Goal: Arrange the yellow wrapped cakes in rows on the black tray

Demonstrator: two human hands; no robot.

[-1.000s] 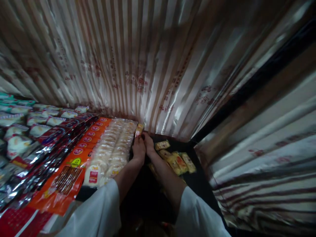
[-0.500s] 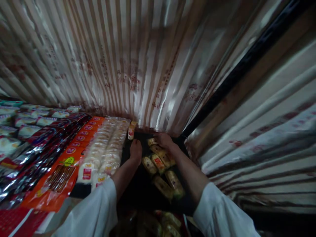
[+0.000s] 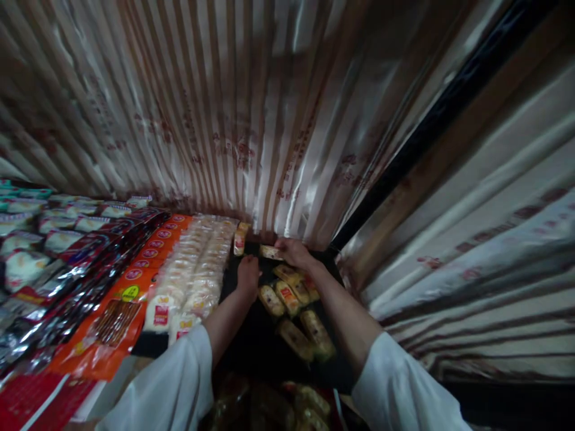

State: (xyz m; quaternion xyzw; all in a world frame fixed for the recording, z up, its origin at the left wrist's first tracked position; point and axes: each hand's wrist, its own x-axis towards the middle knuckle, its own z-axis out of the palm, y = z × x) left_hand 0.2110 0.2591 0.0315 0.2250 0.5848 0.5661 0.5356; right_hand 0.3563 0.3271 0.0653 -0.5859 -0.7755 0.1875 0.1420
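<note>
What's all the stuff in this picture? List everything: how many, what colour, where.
Small plastic pouches: many, whitish, some teal, far left
Shiny foil packs: many, dark red and silver, beside them
Flat plastic packets: one row, orange, next right
Clear-wrapped round pieces: two rows, white, next right
Small wrapped oblong packets: about nine, yellow, right of the white rows
Dim packets: count unclear, yellowish, bottom centre
Flat surface: one, black, centre
Pleated sheeting: count unclear, pale, behind and right
Straight bar: one, black, slanting upper right
Sleeves: two, white, bottom
Left hand: one, bare, centre
Right hand: one, bare, holding a yellow packet
</note>
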